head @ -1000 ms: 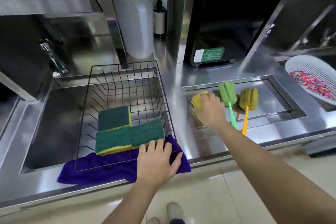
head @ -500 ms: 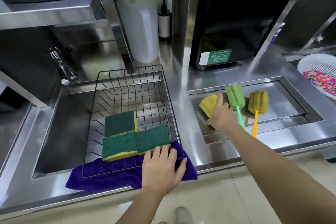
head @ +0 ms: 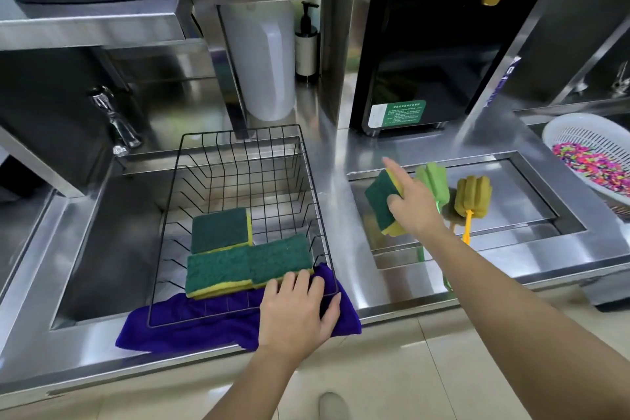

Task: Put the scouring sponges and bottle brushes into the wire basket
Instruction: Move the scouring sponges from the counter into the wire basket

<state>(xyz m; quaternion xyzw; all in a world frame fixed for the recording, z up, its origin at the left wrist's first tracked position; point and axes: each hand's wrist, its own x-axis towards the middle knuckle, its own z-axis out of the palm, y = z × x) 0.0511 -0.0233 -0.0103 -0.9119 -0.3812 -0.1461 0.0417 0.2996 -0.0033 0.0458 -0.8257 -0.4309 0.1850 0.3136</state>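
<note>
A black wire basket (head: 238, 136) sits in the left sink on a purple cloth (head: 191, 324). Inside it lie three green-and-yellow scouring sponges (head: 221, 232), one behind two side by side. My left hand (head: 296, 310) rests flat on the basket's front right corner and the cloth, fingers apart. My right hand (head: 414, 204) holds a fourth green-and-yellow sponge (head: 381, 201) tilted on edge above the recessed tray, index finger stretched out. Behind that hand lie a green bottle brush (head: 434, 181) and a yellow bottle brush (head: 474, 198) with an orange handle.
The brushes lie in a shallow steel recess (head: 531, 201) on the right. A white colander (head: 593, 147) of coloured bits sits at far right. A faucet (head: 116, 119) stands back left; a white container (head: 266, 58), a pump bottle (head: 306, 41) and a black appliance (head: 419, 44) line the back.
My right hand has lifted the sponge out of the recess and turned its green side up and leftward. My left hand stays on the basket corner.
</note>
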